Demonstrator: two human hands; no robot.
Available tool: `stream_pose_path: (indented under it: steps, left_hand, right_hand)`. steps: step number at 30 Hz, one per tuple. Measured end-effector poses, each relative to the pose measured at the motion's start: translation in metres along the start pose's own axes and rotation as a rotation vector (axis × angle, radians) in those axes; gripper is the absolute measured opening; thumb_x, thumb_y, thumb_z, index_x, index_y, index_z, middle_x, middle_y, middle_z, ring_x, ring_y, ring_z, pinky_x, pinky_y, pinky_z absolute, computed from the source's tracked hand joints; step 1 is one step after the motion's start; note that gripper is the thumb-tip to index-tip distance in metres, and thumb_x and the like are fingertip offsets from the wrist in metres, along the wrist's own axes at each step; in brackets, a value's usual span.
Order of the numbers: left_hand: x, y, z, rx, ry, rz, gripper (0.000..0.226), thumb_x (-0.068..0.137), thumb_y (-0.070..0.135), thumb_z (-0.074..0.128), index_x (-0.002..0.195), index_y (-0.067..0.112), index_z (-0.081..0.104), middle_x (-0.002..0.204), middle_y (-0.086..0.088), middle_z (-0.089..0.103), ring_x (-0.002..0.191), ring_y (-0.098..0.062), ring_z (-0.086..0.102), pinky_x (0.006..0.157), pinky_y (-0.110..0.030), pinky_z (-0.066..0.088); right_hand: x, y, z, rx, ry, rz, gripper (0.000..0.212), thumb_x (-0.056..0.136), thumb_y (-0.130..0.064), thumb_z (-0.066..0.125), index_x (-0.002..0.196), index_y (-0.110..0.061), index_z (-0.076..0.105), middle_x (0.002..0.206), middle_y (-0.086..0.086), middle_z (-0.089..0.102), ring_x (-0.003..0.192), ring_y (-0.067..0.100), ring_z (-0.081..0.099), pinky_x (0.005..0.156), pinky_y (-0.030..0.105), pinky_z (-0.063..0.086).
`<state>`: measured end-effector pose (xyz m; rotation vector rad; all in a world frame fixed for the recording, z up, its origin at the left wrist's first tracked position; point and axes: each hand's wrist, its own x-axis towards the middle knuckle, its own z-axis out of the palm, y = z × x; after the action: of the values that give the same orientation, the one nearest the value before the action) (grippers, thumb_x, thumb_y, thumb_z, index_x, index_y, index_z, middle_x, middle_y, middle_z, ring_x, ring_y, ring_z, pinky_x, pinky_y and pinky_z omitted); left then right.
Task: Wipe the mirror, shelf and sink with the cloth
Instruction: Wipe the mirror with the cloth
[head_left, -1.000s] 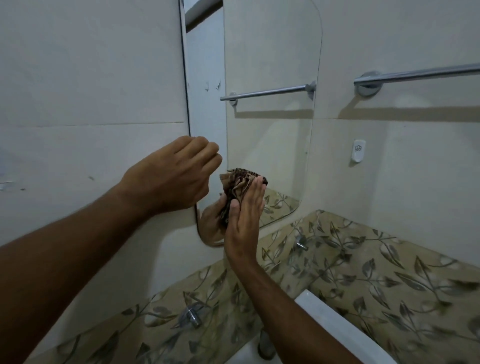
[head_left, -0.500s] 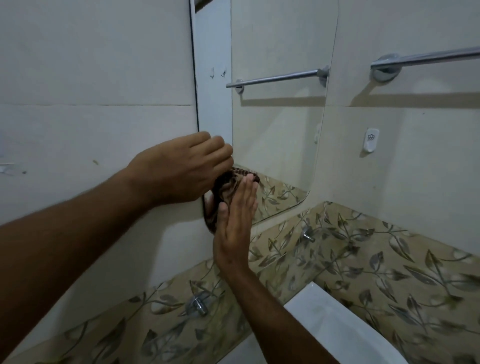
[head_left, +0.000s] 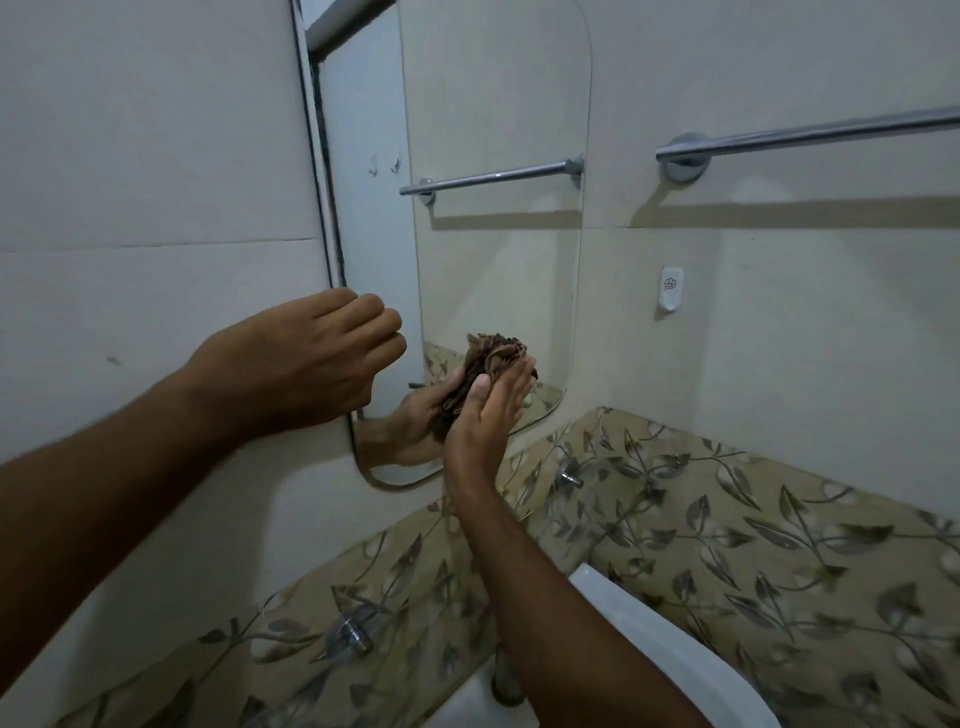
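Since the frame half a second before, the right hand (head_left: 485, 415) and its cloth (head_left: 485, 371) had slid toward 3 o'clock along the lower part of the mirror (head_left: 493, 249), away from the left hand (head_left: 306, 358), which had kept to the mirror's left edge. The brown, bunched cloth lay between the right palm and the glass, its crumpled top sticking out at 12 o'clock above the fingertips. At 3 o'clock of the mirror a chrome towel rail (head_left: 810, 134) ran along the wall, with a small white hook (head_left: 670, 288) beneath it. At 6 o'clock a band of leaf-patterned tiles (head_left: 727, 525) carried two chrome pegs, and the white sink (head_left: 670, 660) rim showed at 5 o'clock. The right forearm crossed in front of the tiles and the sink. The right grip was flat, fingers nearly straight, pressing the cloth to the glass. The left grip was loosely curled, knuckles at the mirror's edge, holding nothing visible.
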<state>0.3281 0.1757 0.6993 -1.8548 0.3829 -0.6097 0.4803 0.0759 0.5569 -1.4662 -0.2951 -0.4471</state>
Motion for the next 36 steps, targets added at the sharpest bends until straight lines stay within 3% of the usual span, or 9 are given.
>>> stream_pose_path:
  steps: [3, 6, 8, 12, 15, 17, 20, 25, 36]
  left_hand:
    - [-0.001, -0.001, 0.01, -0.003, 0.006, -0.012, 0.04, 0.102, 0.021, 0.021, 0.123, 0.002, 0.049, 0.117, -0.021, 0.05, 0.101, -0.036, 0.048, 0.09, -0.05, 0.042]
    - [0.001, -0.001, 0.015, -0.03, 0.008, -0.027, 0.04, 0.101, 0.022, 0.02, 0.118, 0.004, 0.052, 0.113, -0.021, 0.051, 0.099, -0.038, 0.049, 0.088, -0.052, 0.042]
    - [0.003, -0.001, 0.016, -0.035, 0.017, -0.034, 0.037, 0.101, 0.022, 0.024, 0.113, 0.004, 0.054, 0.11, -0.021, 0.052, 0.097, -0.039, 0.05, 0.086, -0.052, 0.043]
    - [0.003, -0.002, 0.017, -0.032, 0.032, -0.022, 0.035, 0.101, 0.02, 0.026, 0.11, 0.002, 0.056, 0.106, -0.022, 0.053, 0.095, -0.04, 0.051, 0.083, -0.053, 0.044]
    - [0.004, -0.003, 0.014, -0.045, 0.036, -0.001, 0.038, 0.103, 0.018, 0.019, 0.111, 0.002, 0.053, 0.108, -0.024, 0.053, 0.094, -0.04, 0.05, 0.083, -0.053, 0.043]
    - [0.003, -0.002, 0.01, -0.037, 0.044, 0.021, 0.039, 0.104, 0.015, 0.016, 0.11, 0.003, 0.052, 0.106, -0.024, 0.052, 0.092, -0.039, 0.049, 0.081, -0.052, 0.043]
    - [0.004, -0.002, 0.005, -0.04, 0.052, 0.024, 0.04, 0.104, 0.013, 0.013, 0.107, 0.004, 0.051, 0.105, -0.023, 0.052, 0.091, -0.037, 0.048, 0.079, -0.051, 0.043]
    - [0.002, -0.002, 0.005, -0.013, 0.044, 0.032, 0.042, 0.104, 0.014, 0.011, 0.112, 0.002, 0.05, 0.11, -0.022, 0.051, 0.095, -0.038, 0.048, 0.082, -0.051, 0.043]
    - [0.002, -0.005, -0.001, -0.012, 0.102, 0.017, 0.02, 0.1, 0.005, 0.03, 0.105, 0.002, 0.05, 0.1, -0.02, 0.051, 0.085, -0.036, 0.047, 0.074, -0.049, 0.046]
  right_hand:
    - [-0.023, -0.004, -0.002, -0.049, -0.085, -0.125, 0.06, 0.104, -0.046, 0.02, 0.156, -0.031, -0.007, 0.166, -0.011, -0.013, 0.151, 0.003, -0.016, 0.126, 0.041, -0.003]
    - [-0.046, -0.005, -0.008, -0.085, -0.182, -0.362, 0.059, 0.107, -0.036, 0.026, 0.157, -0.026, -0.004, 0.166, -0.011, -0.012, 0.152, 0.007, -0.016, 0.123, 0.025, -0.011]
    - [-0.035, -0.004, -0.009, -0.098, -0.17, -0.404, 0.059, 0.108, -0.032, 0.027, 0.158, -0.023, -0.001, 0.167, -0.01, -0.008, 0.153, 0.008, -0.013, 0.123, 0.023, -0.01]
    - [0.025, -0.011, -0.01, -0.053, -0.025, -0.181, 0.056, 0.108, -0.034, 0.024, 0.159, -0.027, 0.002, 0.167, -0.011, -0.005, 0.152, 0.003, -0.012, 0.125, 0.032, -0.006]
    - [0.079, -0.008, -0.02, -0.04, 0.065, -0.004, 0.056, 0.109, -0.035, 0.024, 0.16, -0.022, 0.004, 0.168, -0.003, 0.001, 0.154, 0.012, -0.001, 0.126, 0.043, 0.005]
    - [0.105, 0.002, -0.031, -0.008, 0.093, 0.089, 0.055, 0.109, -0.034, 0.023, 0.16, -0.019, 0.006, 0.168, 0.002, 0.006, 0.155, 0.02, 0.007, 0.125, 0.045, 0.013]
    - [0.115, 0.016, -0.039, 0.006, 0.107, 0.204, 0.054, 0.11, -0.032, 0.022, 0.159, -0.017, 0.007, 0.168, 0.003, 0.008, 0.155, 0.02, 0.007, 0.125, 0.043, 0.011]
    - [0.1, 0.02, -0.034, -0.004, 0.079, 0.171, 0.055, 0.11, -0.032, 0.019, 0.159, -0.016, 0.003, 0.168, -0.002, 0.0, 0.155, 0.015, -0.003, 0.126, 0.04, 0.001]
    - [0.12, 0.014, -0.036, -0.023, 0.1, 0.208, 0.055, 0.11, -0.032, 0.019, 0.159, -0.015, 0.003, 0.168, 0.0, 0.0, 0.155, 0.017, -0.002, 0.125, 0.038, 0.003]
